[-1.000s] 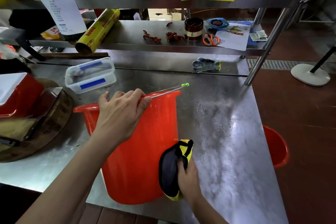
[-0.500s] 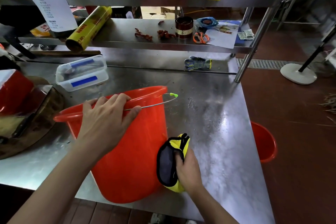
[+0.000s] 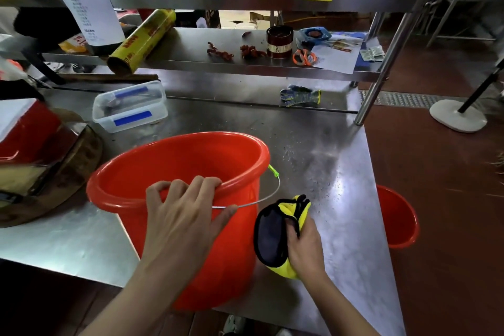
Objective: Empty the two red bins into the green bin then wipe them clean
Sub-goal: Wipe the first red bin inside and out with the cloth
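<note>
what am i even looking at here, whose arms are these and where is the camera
The camera sits on a person's head and looks forward and down, so the two bare arms at the bottom are that person's own. There is no robot.

The left hand grips the near rim of a red bucket that stands on a steel table. The right hand holds a yellow and black cloth against the bucket's outer wall.

Also on the table: a clear plastic box with blue clips, and a work glove further back. A second red bucket stands on the floor to the right. Shelves behind hold scissors, a roll of wrap and odds and ends.
</note>
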Tool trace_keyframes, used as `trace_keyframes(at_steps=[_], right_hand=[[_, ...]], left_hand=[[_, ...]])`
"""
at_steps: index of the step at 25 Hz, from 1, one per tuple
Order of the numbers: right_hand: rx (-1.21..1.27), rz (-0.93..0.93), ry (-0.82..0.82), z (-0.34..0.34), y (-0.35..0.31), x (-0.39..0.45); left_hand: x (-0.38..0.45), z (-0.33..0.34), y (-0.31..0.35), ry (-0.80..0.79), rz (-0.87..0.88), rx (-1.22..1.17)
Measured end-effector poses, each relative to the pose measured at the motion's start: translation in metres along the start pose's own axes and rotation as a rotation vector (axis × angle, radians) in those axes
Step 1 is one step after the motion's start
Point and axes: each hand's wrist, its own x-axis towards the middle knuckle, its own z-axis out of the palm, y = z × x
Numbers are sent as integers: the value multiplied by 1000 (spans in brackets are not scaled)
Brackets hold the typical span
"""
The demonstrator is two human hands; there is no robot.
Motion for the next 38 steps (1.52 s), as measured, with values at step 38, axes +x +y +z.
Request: trace_keyframes(at_steps=[38], right_hand=[[66, -27, 357, -55, -10, -88]], left_hand=[[-91, 68, 1, 127, 60, -189]])
